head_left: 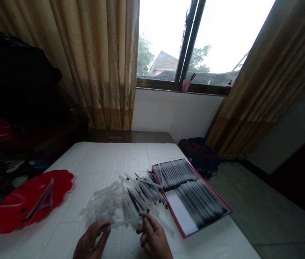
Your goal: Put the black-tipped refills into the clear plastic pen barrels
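Observation:
Near the table's front edge, my left hand [93, 238] pinches one end of a clear pen barrel [125, 222]. My right hand [153, 235] is closed around the other end, where a small dark piece shows at the fingertips; whether that piece is a plug or a tip I cannot tell. Just beyond my hands is a heap of clear plastic pieces [102, 203], perhaps pen caps. Loose barrels and dark refills [134, 199] lie beside it. To the right, an open box with a red edge [183, 212] holds two rows of pens [199, 201].
A red scalloped dish [17, 201] at the left holds a few clear pieces [43, 198]. The white table [120, 154] reaches toward the window wall. A dark cloth bundle [199, 153] lies off its far right corner. Dark clutter [12, 144] stands on the left.

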The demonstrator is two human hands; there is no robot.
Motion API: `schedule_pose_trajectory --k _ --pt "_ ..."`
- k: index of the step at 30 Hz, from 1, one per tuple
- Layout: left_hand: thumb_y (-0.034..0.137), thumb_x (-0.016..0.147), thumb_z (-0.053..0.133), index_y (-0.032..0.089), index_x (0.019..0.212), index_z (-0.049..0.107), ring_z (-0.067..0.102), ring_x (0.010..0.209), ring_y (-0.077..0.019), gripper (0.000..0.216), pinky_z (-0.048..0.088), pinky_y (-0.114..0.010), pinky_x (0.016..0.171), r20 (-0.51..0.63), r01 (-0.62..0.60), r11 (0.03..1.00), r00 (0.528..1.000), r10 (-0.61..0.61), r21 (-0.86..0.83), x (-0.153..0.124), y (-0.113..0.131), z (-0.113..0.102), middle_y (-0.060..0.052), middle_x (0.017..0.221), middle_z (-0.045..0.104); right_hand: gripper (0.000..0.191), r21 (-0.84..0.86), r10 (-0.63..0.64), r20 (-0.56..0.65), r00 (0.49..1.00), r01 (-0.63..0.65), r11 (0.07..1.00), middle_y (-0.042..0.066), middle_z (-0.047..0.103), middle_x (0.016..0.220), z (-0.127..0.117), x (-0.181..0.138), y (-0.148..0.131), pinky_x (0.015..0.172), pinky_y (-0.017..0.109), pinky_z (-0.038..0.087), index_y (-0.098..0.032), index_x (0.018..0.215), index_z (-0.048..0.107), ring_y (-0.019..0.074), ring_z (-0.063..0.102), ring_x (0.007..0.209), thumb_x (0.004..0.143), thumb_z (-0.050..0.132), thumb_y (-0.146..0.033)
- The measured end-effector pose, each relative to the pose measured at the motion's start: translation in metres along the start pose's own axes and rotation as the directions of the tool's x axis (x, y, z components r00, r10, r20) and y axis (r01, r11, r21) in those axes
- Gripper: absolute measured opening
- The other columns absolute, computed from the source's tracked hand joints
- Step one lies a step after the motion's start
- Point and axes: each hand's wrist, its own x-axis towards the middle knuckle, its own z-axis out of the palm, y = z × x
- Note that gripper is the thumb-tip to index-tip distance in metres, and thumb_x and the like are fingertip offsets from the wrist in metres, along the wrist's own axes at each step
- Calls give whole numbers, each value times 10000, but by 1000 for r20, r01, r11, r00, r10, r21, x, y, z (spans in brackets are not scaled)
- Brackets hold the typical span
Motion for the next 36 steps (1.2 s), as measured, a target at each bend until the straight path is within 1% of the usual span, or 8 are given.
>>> schedule_pose_trajectory --k 7,12,16,22,27,30,32,36 --pt "440 885 514 280 994 607 703 780 -113 215 549 -153 742 68 -160 985 985 156 64 -1 0 3 30 858 722 677 143 83 -116 990 -66 987 -84 531 394 18 -5 -5 301 117 183 -154 730 590 15 374 286 307 819 -631" --pt "449 888 505 279 1000 611 701 803 -121 230 547 -167 764 86 -182 978 981 173 102 -2 0 3 20 868 720 667 115 104 -60 993 -96 989 -96 491 372 19 -4 -6 291 120 157 -161 688 569 13 345 270 330 779 -684" --pt "451 885 509 281 994 616 701 785 -125 229 552 -170 738 99 -186 978 979 177 92 0 3 1 17 853 721 663 55 51 -1 999 -51 997 -79 509 382 16 -2 0 293 130 154 -142 679 594 8 337 270 375 751 -709" --pt "447 866 545 305 957 630 696 705 -105 189 542 -138 685 160 -154 988 976 150 16 0 3 0 50 783 720 590 -65 -24 89 996 29 997 -42 564 435 -3 2 5 305 137 184 -134 728 621 18 360 294 554 704 -691" --pt "422 877 528 296 890 650 678 694 -106 177 520 -135 653 295 -8 995 955 36 -95 0 5 1 41 770 712 525 -172 -168 155 973 194 966 -29 572 424 -8 -3 1 327 147 231 -142 740 634 32 384 301 669 650 -662" --pt "460 889 473 258 809 644 651 679 -122 277 500 -163 637 422 127 983 905 -61 -129 4 9 -3 16 728 689 457 -182 -266 195 944 301 936 -15 596 446 -8 -11 -5 359 156 279 -152 772 648 46 419 324 739 625 -607" --pt "504 896 411 232 744 623 621 659 -127 377 477 -184 631 530 204 971 841 -110 -122 13 13 -9 5 691 661 422 -197 -295 238 926 343 918 0 619 476 -9 -17 -10 370 163 296 -159 793 654 59 450 348 769 613 -578" --pt "623 873 297 197 652 573 536 625 -116 554 415 -202 614 762 339 934 632 -139 -111 38 23 -25 16 623 560 381 -221 -295 306 905 368 903 27 663 543 -9 -25 -12 385 170 315 -179 826 664 85 519 412 794 600 -553"
